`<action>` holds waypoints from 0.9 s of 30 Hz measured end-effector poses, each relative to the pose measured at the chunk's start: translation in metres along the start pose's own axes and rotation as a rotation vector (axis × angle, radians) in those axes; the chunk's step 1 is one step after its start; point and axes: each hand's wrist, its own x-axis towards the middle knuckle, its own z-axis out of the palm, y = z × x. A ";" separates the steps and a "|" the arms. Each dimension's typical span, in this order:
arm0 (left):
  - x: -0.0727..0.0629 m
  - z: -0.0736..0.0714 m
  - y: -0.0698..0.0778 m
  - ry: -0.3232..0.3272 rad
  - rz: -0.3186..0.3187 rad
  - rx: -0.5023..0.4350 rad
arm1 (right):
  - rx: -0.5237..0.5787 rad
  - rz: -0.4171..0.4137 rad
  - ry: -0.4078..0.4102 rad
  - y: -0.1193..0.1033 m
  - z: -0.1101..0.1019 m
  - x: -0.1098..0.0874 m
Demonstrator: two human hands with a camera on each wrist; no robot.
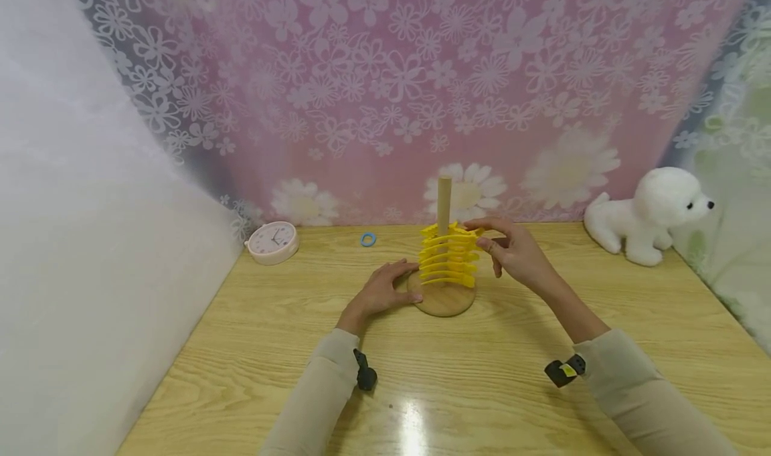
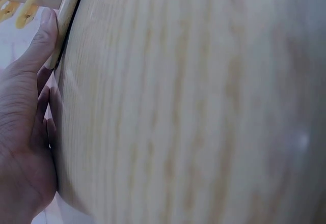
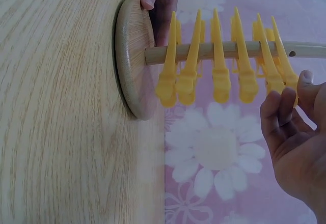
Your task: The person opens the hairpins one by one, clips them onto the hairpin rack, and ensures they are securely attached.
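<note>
A round wooden base [image 1: 446, 302] with an upright wooden dowel [image 1: 444, 201] stands on the table. Several yellow hair clips [image 3: 220, 79] grip the dowel one above another, their pointed ends to one side. My left hand [image 1: 385, 288] holds the base at its left edge, its thumb at the rim in the left wrist view and the fingers along the far side. At the top of the row, my right hand [image 1: 518, 252] pinches the tail of the uppermost hair clip [image 3: 285, 63] between thumb and fingers. That clip sits around the dowel, close to its neighbour.
A blue ring [image 1: 368, 240] lies behind my left hand. At the back left is a pink alarm clock [image 1: 273, 243], and a white toy dog [image 1: 647, 215] sits at the back right. A flowered curtain [image 1: 385, 108] hangs behind the wood-grain table [image 1: 253, 362].
</note>
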 end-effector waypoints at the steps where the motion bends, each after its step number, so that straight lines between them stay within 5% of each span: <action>1: 0.000 0.000 0.000 0.001 0.001 -0.001 | -0.007 0.003 0.000 0.001 -0.001 -0.001; 14: 0.003 0.000 0.001 -0.001 0.020 -0.005 | 0.002 0.003 0.034 0.003 -0.018 -0.016; 22: -0.003 -0.004 -0.002 0.004 0.024 0.015 | -0.030 0.044 0.084 0.019 -0.040 -0.043; 27: -0.011 -0.017 0.002 -0.075 0.033 0.058 | -0.047 0.039 0.107 0.036 -0.059 -0.060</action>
